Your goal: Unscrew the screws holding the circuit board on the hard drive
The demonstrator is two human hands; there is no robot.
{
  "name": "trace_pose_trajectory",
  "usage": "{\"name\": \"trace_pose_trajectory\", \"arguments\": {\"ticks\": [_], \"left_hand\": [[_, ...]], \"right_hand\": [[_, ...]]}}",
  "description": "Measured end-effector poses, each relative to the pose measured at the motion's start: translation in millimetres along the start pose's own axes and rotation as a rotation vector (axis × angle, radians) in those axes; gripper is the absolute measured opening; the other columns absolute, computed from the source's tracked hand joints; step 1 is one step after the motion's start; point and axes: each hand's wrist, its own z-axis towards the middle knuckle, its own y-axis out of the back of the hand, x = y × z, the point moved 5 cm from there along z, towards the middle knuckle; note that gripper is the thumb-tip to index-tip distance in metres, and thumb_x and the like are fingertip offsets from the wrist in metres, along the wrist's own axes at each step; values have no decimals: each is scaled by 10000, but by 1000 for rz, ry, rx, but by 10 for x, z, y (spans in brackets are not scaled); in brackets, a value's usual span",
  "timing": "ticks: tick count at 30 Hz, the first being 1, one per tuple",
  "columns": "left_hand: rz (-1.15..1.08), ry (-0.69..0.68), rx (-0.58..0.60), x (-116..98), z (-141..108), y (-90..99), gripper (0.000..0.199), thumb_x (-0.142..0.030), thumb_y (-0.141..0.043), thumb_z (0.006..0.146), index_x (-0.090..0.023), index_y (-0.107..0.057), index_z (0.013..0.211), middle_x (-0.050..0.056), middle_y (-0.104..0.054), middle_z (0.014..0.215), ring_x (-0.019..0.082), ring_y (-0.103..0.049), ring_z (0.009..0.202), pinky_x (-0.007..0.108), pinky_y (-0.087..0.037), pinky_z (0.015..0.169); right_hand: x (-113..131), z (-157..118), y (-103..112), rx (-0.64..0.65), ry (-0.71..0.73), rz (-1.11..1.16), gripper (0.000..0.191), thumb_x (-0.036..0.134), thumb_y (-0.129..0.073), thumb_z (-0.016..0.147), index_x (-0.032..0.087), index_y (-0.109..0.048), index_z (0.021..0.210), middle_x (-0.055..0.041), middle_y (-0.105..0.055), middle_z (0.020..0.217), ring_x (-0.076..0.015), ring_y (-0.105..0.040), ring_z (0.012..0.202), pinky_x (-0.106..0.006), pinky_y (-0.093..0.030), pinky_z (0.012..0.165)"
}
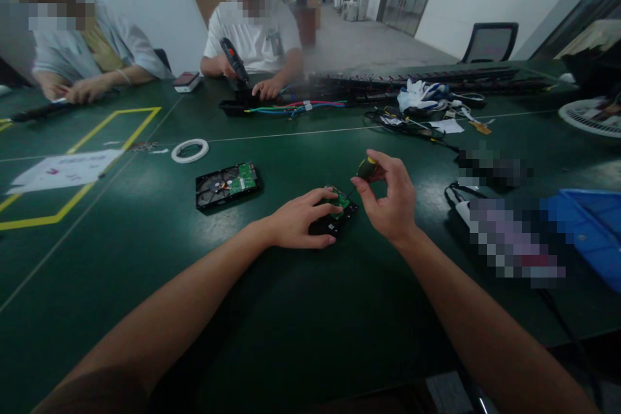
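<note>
My left hand (pixel 301 220) lies over a small black hard drive (pixel 339 215) with a green circuit board, pinning it to the dark green table (pixel 204 284). My right hand (pixel 391 197) pinches a small screwdriver (pixel 365 170) with a black and yellow handle. Its thin shaft slants down to the green board. A second hard drive (pixel 226 185), board side up, rests on the table to the left, apart from both hands.
A white tape ring (pixel 189 151), a paper sheet (pixel 65 169) and yellow floor-style marking lines (pixel 82 191) are at the left. Two people sit across the table; one holds a black power screwdriver (pixel 235 61) beside coloured wires (pixel 301 107). A blue tray (pixel 589 226) is at the right.
</note>
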Motion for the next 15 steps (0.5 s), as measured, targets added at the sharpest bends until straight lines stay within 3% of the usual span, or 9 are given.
{"name": "trace_pose_trajectory", "arguments": {"ticks": [7, 12, 15], "left_hand": [[8, 2, 6, -2, 4, 5, 675, -583, -759, 969, -223, -598, 1516, 192, -455, 1657, 432, -441, 1575, 629, -456, 1263], [4, 1, 9, -13, 7, 14, 668, -577, -758, 971, -221, -599, 1514, 192, -459, 1652, 422, -452, 1567, 618, -453, 1268], [-3, 4, 4, -17, 7, 16, 660, -573, -761, 967, -232, -604, 1510, 187, -464, 1651, 427, -449, 1570, 628, -454, 1264]], "right_hand": [[23, -28, -46, 75, 14, 49, 598, 222, -618, 1044, 366, -473, 1606, -85, -684, 1370, -265, -734, 1051, -507, -676, 925], [-46, -21, -44, 62, -49, 19, 651, 258, -734, 985, 380, -494, 1577, -67, -686, 1268, -254, -716, 952, -505, -693, 857], [-97, -36, -69, 82, -76, 46, 667, 240, -716, 992, 394, -478, 1595, -68, -696, 1319, -255, -742, 941, -526, -701, 887]]}}
